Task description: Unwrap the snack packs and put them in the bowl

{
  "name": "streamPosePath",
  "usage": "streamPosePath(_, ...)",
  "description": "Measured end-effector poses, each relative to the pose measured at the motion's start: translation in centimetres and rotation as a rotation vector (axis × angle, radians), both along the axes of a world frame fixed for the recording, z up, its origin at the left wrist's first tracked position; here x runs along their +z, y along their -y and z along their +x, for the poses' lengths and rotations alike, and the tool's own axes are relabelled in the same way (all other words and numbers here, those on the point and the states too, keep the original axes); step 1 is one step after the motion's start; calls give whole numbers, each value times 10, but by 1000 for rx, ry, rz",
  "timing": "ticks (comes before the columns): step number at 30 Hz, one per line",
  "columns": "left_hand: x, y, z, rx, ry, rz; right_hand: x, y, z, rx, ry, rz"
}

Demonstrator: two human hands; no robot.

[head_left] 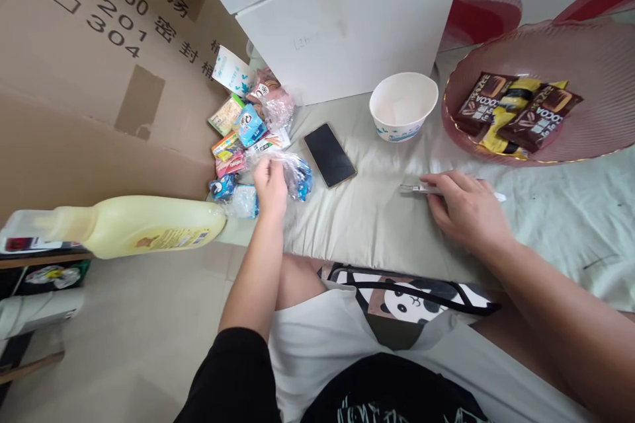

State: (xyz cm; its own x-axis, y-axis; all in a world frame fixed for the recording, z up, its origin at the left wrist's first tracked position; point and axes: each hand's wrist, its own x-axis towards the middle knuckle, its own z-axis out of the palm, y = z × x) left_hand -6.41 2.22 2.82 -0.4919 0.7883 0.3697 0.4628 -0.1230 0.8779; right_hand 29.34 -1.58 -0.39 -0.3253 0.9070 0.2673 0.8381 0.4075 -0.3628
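Note:
My left hand is closed on a crinkled clear plastic bag, with something blue showing at its right side. Around it lie small snack packets, among them a light blue one and a pink one. My right hand lies on the cloth with its fingers closed over a slim white-handled tool. The tool's metallic tip points left; its exact kind is unclear. Between the hands, a dark-screened phone rests flat. A white paper bowl stands behind it.
At right, a pink translucent bowl holds several brown and yellow packets. White boxes stand behind, a large cardboard box at left. A yellow bottle projects at the left, near a tipped paper cup.

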Motion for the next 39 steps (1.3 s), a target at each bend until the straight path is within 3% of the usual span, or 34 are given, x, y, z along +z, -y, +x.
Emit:
streamPosePath(4, 14, 9, 8, -262, -275, -80, 4, 1, -1, -1, -11, -46)
streamPosePath(6, 26, 14, 7, -314, -395, -83, 6, 1, -1, -6, -25, -66)
streamPosePath(10, 44, 36, 7, 16, -519, 94, 8, 0, 0, -9, -38, -73)
streamPosePath(11, 45, 43, 11, 30, -548, 90, 8, 0, -1, -5, -35, -73)
streamPosePath(15, 33, 60, 39, -203, -716, -198, 7, -1, -2, -2, -25, -72)
streamPosePath(19, 14, 49, 57, -118, -878, -437, 9, -1, 0, 3, -15, -76)
streamPosePath(22, 12, 37, 55, -83, -953, -482, 12, -1, 3, 10, -32, -73)
streamPosePath(27, 25, 36, 42, -142, -990, -404, 25, 1, 4, 30, -218, -77)
streamPosePath(32, 32, 57, 41, -226, -914, -189, 41, 6, 6, 18, -472, -128)
streamPosePath(35, 25, 79, 61, -266, -869, -54, 50, 8, 10, 84, -562, -326)
streamPosePath(39, 6, 103, 110, -443, -699, 33, 55, 13, 10, 291, -750, -551)
